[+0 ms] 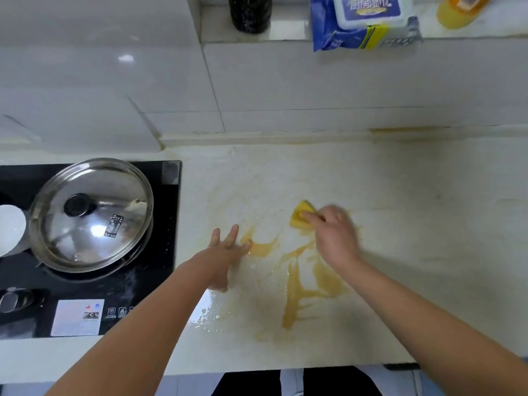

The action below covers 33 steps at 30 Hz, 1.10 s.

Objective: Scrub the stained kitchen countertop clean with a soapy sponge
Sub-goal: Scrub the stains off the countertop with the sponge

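Nearest, the front edge of the pale surface [428, 324] carries an orange stain [300, 292]. The left hand [225, 247] lies flat, fingers spread, at the stain's left rim. The right hand [334, 232] grips the yellow sponge [300, 217] at the stain's far end, fingers over its top. The sponge is judged light, soft, wet and likely slippery, so it is best held from above. Its exposed corner points towards the wall tiles [314, 81]; the long axis is hidden under the hand.
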### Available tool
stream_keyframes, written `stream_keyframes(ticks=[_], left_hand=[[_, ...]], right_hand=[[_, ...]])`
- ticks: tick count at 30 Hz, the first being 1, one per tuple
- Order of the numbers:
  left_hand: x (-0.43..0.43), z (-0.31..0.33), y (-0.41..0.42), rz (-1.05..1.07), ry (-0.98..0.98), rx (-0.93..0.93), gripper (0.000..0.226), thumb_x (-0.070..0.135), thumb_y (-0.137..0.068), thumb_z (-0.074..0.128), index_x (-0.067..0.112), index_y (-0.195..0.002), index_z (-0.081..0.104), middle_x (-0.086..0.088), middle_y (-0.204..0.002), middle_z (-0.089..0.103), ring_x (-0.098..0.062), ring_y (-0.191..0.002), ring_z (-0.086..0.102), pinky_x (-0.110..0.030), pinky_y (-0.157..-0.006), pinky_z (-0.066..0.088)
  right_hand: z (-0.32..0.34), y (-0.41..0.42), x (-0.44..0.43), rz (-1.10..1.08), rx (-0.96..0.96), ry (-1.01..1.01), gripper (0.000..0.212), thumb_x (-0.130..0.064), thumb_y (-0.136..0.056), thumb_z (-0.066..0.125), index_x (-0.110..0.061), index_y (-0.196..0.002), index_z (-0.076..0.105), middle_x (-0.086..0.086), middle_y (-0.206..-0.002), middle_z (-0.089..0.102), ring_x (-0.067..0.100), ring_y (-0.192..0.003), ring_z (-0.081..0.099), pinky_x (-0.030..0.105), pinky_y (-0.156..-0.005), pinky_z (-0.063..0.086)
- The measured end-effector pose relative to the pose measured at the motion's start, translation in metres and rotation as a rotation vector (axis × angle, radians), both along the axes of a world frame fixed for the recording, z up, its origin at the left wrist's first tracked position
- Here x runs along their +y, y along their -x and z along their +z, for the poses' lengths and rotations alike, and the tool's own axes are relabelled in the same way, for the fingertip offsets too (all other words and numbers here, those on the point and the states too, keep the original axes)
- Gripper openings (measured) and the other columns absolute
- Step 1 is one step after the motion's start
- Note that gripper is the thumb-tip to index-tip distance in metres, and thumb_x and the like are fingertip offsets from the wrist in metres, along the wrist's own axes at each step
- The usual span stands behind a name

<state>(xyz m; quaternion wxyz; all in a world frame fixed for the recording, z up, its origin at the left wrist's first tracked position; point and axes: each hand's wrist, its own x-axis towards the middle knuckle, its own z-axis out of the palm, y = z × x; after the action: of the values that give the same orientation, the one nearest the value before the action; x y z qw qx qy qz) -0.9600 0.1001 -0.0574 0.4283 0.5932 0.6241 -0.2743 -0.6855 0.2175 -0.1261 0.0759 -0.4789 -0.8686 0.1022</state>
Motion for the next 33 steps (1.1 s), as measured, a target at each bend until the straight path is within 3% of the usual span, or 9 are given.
stream_keyframes(ticks=[4, 6, 10, 16, 20, 26, 28, 30, 33], left_hand=[[-0.003, -0.007, 0.001, 0.001, -0.019, 0.007, 0.125, -0.001, -0.084, 0.070, 0.052, -0.156, -0.018, 0.015, -0.149, -0.052, -0.035, -0.150, -0.032, -0.038, -0.097, 0.057], [-0.002, -0.010, 0.001, -0.005, -0.019, 0.020, 0.126, 0.000, -0.084, 0.070, 0.052, -0.155, -0.019, 0.015, -0.147, -0.053, -0.036, -0.150, -0.032, -0.040, -0.098, 0.057], [0.001, -0.006, -0.001, -0.003, 0.003, 0.025, 0.123, 0.002, -0.088, 0.071, 0.051, -0.157, -0.018, 0.012, -0.152, -0.051, -0.035, -0.149, -0.033, -0.044, -0.107, 0.051], [-0.001, 0.000, -0.006, 0.002, 0.005, 0.044, 0.113, 0.007, -0.090, 0.071, 0.045, -0.161, -0.009, 0.010, -0.158, -0.045, -0.036, -0.152, -0.029, -0.048, -0.114, 0.043], [-0.006, 0.000, -0.011, 0.022, -0.038, 0.046, 0.117, 0.005, -0.088, 0.068, 0.047, -0.160, -0.015, 0.007, -0.162, -0.041, -0.038, -0.153, -0.026, -0.049, -0.110, 0.047], [-0.033, -0.011, -0.016, 0.017, -0.050, 0.060, 0.121, 0.006, -0.085, 0.068, 0.045, -0.158, -0.020, 0.008, -0.161, -0.042, -0.036, -0.154, -0.026, -0.055, -0.110, 0.045], [-0.039, -0.013, -0.017, 0.012, -0.048, 0.073, 0.121, 0.007, -0.085, 0.068, 0.045, -0.158, -0.020, 0.008, -0.161, -0.042, -0.036, -0.154, -0.027, -0.057, -0.112, 0.042], [-0.038, -0.012, -0.017, 0.014, -0.036, 0.072, 0.121, 0.006, -0.086, 0.067, 0.045, -0.158, -0.021, 0.009, -0.161, -0.042, -0.036, -0.154, -0.026, -0.051, -0.111, 0.045], [-0.030, -0.004, -0.021, 0.003, 0.005, 0.080, 0.122, 0.008, -0.088, 0.072, 0.044, -0.158, -0.021, 0.008, -0.161, -0.042, -0.036, -0.154, -0.024, -0.046, -0.111, 0.046]], right_hand=[[0.002, -0.096, 0.059, -0.734, -0.042, 0.029, 0.052, -0.002, -0.083, 0.055, -0.014, -0.133, 0.055, 0.026, -0.105, 0.051, 0.047, -0.092, 0.054, 0.050, -0.074, 0.051], [-0.002, -0.096, 0.054, -0.840, -0.057, 0.033, 0.053, -0.002, -0.083, 0.055, -0.010, -0.136, 0.052, 0.030, -0.110, 0.050, 0.050, -0.095, 0.053, 0.052, -0.077, 0.050], [-0.023, -0.018, 0.001, -0.634, -0.059, 0.032, 0.067, -0.001, -0.077, 0.057, -0.018, -0.141, 0.052, 0.025, -0.117, 0.054, 0.045, -0.101, 0.052, 0.050, -0.082, 0.047], [-0.007, 0.076, -0.082, 0.086, -0.040, 0.149, 0.068, -0.013, -0.075, 0.059, -0.036, -0.138, 0.049, 0.000, -0.109, 0.054, 0.029, -0.103, 0.048, 0.040, -0.084, 0.046], [-0.003, 0.026, -0.041, -0.203, 0.049, 0.052, 0.052, -0.001, -0.076, 0.064, -0.027, -0.121, 0.066, 0.010, -0.092, 0.056, 0.036, -0.090, 0.053, 0.041, -0.071, 0.047], [0.000, -0.114, -0.007, -0.900, -0.083, 0.037, 0.037, -0.003, -0.084, 0.053, -0.006, -0.121, 0.057, 0.029, -0.108, 0.052, 0.048, -0.094, 0.055, 0.054, -0.079, 0.051], [-0.004, -0.100, -0.025, -0.896, -0.109, 0.006, 0.043, -0.004, -0.083, 0.055, -0.008, -0.126, 0.057, 0.028, -0.113, 0.052, 0.047, -0.096, 0.055, 0.054, -0.080, 0.049], [-0.015, -0.061, -0.047, -0.801, -0.097, 0.010, 0.051, -0.006, -0.080, 0.060, -0.013, -0.131, 0.058, 0.025, -0.118, 0.054, 0.045, -0.101, 0.054, 0.051, -0.081, 0.046], [-0.017, 0.006, -0.078, -0.474, -0.065, 0.073, 0.060, -0.009, -0.075, 0.067, -0.021, -0.133, 0.059, 0.017, -0.114, 0.059, 0.040, -0.104, 0.055, 0.045, -0.083, 0.046]])
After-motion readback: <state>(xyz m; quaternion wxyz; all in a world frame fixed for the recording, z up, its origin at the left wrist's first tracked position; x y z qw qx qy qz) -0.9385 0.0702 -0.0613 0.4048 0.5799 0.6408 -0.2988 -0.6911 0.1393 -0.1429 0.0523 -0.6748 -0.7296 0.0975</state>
